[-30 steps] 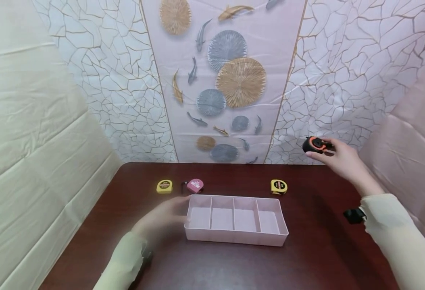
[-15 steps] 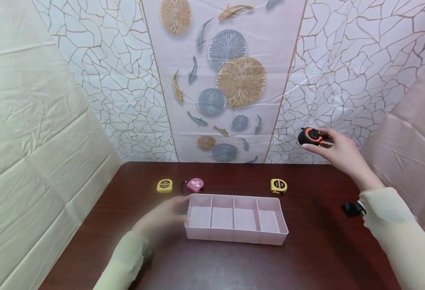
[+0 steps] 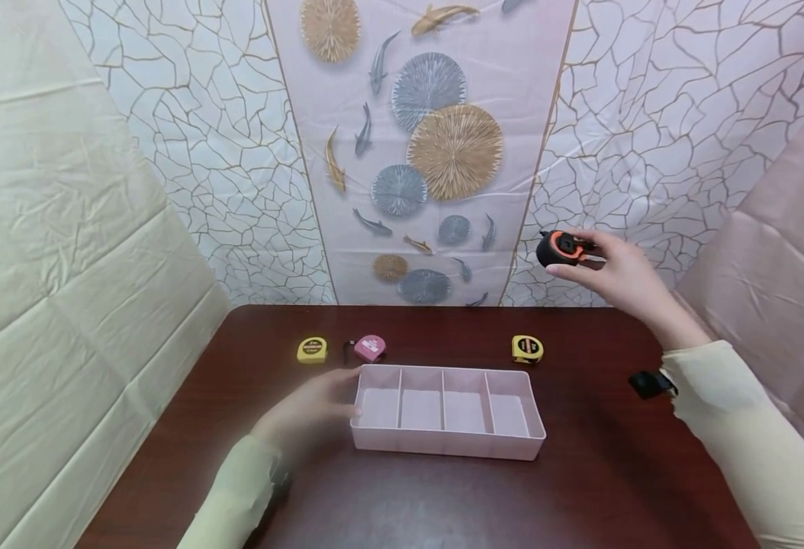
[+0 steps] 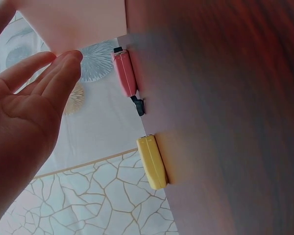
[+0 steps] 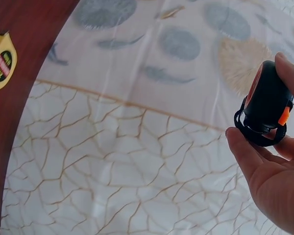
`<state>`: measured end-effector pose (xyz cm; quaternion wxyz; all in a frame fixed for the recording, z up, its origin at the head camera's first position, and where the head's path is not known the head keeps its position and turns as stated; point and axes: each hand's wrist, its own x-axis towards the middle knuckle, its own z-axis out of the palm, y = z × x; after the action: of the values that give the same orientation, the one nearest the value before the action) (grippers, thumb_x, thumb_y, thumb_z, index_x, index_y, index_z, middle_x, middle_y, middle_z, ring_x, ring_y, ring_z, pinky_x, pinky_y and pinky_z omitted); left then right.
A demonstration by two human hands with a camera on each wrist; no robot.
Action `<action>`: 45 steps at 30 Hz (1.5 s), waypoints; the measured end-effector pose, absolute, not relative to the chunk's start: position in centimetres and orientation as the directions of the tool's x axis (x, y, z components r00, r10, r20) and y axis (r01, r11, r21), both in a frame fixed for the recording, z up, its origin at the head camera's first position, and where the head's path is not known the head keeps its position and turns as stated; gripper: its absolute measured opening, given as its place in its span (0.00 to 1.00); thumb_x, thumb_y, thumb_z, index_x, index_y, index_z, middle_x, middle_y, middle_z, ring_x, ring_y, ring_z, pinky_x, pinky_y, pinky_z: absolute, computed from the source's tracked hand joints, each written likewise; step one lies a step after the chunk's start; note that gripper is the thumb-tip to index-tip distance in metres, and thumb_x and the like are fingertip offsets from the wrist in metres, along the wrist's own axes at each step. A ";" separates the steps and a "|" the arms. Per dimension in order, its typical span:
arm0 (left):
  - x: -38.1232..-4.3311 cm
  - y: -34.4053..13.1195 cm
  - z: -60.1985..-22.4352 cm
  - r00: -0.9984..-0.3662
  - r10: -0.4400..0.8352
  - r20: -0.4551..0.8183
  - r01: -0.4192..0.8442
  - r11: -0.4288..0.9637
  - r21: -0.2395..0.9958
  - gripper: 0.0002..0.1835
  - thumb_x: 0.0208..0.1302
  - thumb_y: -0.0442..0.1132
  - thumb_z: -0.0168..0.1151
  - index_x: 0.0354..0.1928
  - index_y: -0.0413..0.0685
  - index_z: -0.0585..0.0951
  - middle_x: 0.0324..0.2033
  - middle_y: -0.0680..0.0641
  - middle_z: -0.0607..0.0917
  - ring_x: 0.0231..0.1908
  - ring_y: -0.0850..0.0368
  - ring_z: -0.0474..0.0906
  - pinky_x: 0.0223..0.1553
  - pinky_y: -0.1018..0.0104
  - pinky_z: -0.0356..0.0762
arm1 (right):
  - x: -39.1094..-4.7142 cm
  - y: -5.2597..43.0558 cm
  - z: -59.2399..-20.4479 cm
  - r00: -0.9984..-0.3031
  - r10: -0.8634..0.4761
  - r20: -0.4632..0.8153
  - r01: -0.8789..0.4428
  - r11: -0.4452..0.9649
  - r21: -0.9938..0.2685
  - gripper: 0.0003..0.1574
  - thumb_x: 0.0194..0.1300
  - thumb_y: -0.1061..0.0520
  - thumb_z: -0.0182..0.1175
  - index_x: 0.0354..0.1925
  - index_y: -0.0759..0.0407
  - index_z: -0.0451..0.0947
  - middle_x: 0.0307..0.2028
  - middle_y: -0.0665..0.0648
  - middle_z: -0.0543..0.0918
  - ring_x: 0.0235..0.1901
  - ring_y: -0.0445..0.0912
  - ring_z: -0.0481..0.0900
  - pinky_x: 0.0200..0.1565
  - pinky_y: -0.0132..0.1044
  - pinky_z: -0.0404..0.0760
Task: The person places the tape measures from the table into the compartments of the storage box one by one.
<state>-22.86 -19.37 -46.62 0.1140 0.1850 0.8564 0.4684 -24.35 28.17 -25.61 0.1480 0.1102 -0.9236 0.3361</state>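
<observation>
A pink tray [image 3: 446, 442] with several compartments stands on the dark table. My left hand [image 3: 309, 408] is at its left end, fingertips at the end wall and back corner. In the left wrist view, the fingers [image 4: 63, 73] reach nearly straight to the tray's wall [image 4: 83, 24]. Above the table on the right, my right hand [image 3: 615, 271] holds a black-and-orange tape measure [image 3: 558, 249] between thumb and fingers. The right wrist view shows the tape measure [image 5: 268, 95] with a black wrist strap looped below it.
Behind the tray lie a yellow tape measure [image 3: 313, 350], a pink tape measure [image 3: 371, 348] with a black strap, and another yellow tape measure [image 3: 528, 348] farther right. A patterned cloth [image 3: 436, 191] hangs behind the table, with plain cloths at both sides.
My right hand has moved left and somewhat upward with the black-and-orange tape measure. The left hand and the tray have stayed in place.
</observation>
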 end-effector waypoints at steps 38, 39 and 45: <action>-23.1 -19.5 -47.0 -0.900 0.435 -0.004 0.254 0.532 0.808 0.42 0.56 0.59 0.74 0.73 0.71 0.69 0.67 0.61 0.74 0.67 0.61 0.68 0.69 0.48 0.62 | -24.2 17.3 -25.4 -0.792 -0.377 0.480 -0.607 0.567 -0.556 0.40 0.56 0.48 0.77 0.64 0.55 0.75 0.59 0.54 0.79 0.56 0.48 0.79 0.57 0.41 0.79; -23.1 -19.4 -47.0 -0.900 0.435 -0.003 0.257 0.536 0.804 0.42 0.56 0.59 0.74 0.73 0.71 0.69 0.67 0.61 0.74 0.67 0.61 0.68 0.69 0.48 0.62 | -24.2 17.0 -25.5 -0.781 -0.390 0.488 -0.622 0.558 -0.549 0.40 0.55 0.48 0.78 0.63 0.55 0.75 0.58 0.54 0.79 0.56 0.47 0.79 0.57 0.40 0.79; -23.0 -19.4 -46.6 -0.899 0.438 0.012 0.274 0.541 0.795 0.43 0.57 0.57 0.74 0.74 0.64 0.68 0.69 0.56 0.73 0.69 0.59 0.66 0.70 0.47 0.60 | -23.8 15.5 -25.4 -0.733 -0.436 0.521 -0.679 0.515 -0.524 0.41 0.54 0.49 0.78 0.63 0.54 0.75 0.58 0.53 0.79 0.57 0.46 0.77 0.58 0.38 0.78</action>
<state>-22.96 -19.45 -46.63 0.0944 0.2038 0.8727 0.4336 -23.83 15.53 -25.40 0.1642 0.3260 -0.8546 0.3693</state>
